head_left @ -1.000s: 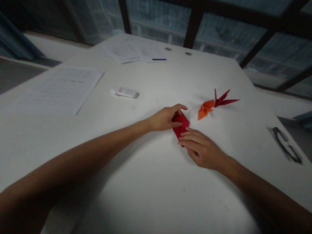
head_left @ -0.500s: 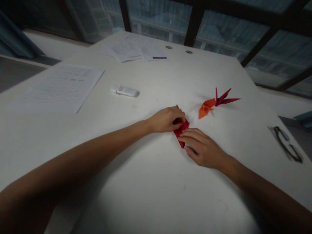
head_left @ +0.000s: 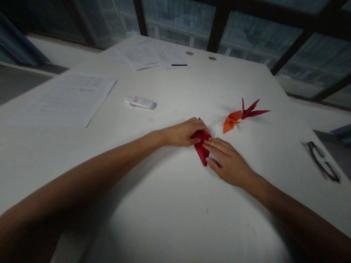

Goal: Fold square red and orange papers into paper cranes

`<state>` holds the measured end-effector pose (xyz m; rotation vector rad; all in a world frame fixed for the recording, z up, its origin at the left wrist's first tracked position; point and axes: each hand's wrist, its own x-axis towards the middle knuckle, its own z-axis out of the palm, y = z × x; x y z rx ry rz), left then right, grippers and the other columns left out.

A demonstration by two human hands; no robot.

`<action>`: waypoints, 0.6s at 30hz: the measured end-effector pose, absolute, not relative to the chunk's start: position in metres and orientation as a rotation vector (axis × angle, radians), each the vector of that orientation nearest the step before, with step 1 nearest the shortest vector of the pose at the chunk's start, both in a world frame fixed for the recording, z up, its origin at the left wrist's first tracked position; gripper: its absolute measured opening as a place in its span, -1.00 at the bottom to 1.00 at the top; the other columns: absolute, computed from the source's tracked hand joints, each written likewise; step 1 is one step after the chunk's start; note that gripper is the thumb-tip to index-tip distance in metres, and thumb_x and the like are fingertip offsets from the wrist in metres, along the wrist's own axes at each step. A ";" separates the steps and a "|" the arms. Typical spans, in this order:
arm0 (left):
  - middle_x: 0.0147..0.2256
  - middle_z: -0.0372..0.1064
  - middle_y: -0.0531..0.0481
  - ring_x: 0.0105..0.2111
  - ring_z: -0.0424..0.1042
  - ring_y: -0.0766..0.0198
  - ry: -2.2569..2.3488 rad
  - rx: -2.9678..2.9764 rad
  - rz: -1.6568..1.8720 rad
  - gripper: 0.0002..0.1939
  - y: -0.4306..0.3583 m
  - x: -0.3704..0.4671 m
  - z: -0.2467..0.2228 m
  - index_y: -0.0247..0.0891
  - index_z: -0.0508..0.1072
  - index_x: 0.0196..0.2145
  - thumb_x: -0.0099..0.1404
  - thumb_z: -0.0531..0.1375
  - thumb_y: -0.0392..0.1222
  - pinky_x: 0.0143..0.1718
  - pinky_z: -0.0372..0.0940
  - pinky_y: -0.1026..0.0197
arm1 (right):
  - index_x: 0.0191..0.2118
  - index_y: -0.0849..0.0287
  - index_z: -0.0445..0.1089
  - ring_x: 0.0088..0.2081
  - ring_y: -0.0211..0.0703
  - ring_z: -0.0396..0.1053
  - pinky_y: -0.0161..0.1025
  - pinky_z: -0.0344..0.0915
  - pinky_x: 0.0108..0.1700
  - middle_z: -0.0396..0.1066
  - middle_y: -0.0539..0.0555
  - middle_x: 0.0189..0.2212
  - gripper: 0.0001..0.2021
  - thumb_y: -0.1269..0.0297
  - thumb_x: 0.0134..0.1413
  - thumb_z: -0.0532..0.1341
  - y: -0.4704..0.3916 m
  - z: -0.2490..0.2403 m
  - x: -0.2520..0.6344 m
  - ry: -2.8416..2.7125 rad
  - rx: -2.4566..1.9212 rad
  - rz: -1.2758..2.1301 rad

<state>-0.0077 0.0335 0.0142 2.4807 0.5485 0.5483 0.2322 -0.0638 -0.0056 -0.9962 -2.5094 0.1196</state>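
Observation:
A folded piece of red origami paper [head_left: 202, 150] lies on the white table [head_left: 175, 215], its narrow point toward me. My left hand [head_left: 188, 132] is curled over the upper left part, fingers and thumb gripping it. From the right, my right hand [head_left: 227, 159] holds the paper's right side, fingers together on top and thumb tip at the lower right edge. The fingers hide part of the folds. Beyond my right hand stand an orange origami figure [head_left: 231, 121] and, touching or just behind it, a dark red origami figure [head_left: 251, 110] with long pointed ends.
A white pen-like device [head_left: 141, 102] with printed markings lies beyond my left hand. Printed sheets [head_left: 71, 98] cover the left side, with more papers [head_left: 148, 54] at the far edge. Glasses [head_left: 323, 162] rest near the right edge. Dark-framed windows [head_left: 219, 25] stand behind the table.
My fingers have shifted on the red paper, uncovering more of its middle and lower point. My right hand has moved slightly up and left. The other objects stay in place.

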 end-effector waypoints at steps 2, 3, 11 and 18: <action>-0.06 0.51 -0.15 -0.01 0.40 0.09 0.544 2.477 0.530 -0.67 0.035 -0.009 0.016 -0.24 0.51 -0.02 0.26 0.22 -0.42 0.17 0.23 -0.03 | 0.23 0.24 0.40 0.24 0.15 0.40 0.24 0.27 0.36 0.45 0.27 0.22 -0.58 0.34 0.29 0.24 -0.064 -0.005 0.231 -2.526 -1.023 0.134; -0.06 0.51 -0.14 -0.01 0.40 0.09 0.527 2.477 0.519 -0.70 0.036 -0.010 0.016 -0.23 0.52 -0.05 0.28 0.22 -0.42 0.18 0.22 -0.03 | 0.23 0.23 0.40 0.24 0.15 0.41 0.25 0.26 0.37 0.45 0.26 0.22 -0.58 0.34 0.28 0.24 -0.064 -0.005 0.231 -2.527 -1.028 0.138; 0.00 0.50 -0.13 0.03 0.43 0.13 0.428 2.361 0.486 -0.69 0.050 -0.016 0.017 -0.17 0.58 -0.12 0.28 0.18 -0.46 0.14 0.28 0.01 | 0.23 0.19 0.41 0.25 0.14 0.39 0.27 0.23 0.39 0.45 0.25 0.23 -0.58 0.36 0.28 0.23 -0.063 -0.006 0.231 -2.504 -1.020 0.137; 0.00 0.52 -0.11 0.03 0.46 0.16 0.443 2.272 0.448 -0.73 0.050 -0.019 0.019 -0.18 0.59 -0.12 0.32 0.19 -0.42 0.11 0.32 0.07 | 0.25 0.13 0.37 0.25 0.16 0.38 0.29 0.27 0.34 0.45 0.23 0.22 -0.57 0.32 0.29 0.23 -0.063 -0.005 0.231 -2.496 -1.036 0.189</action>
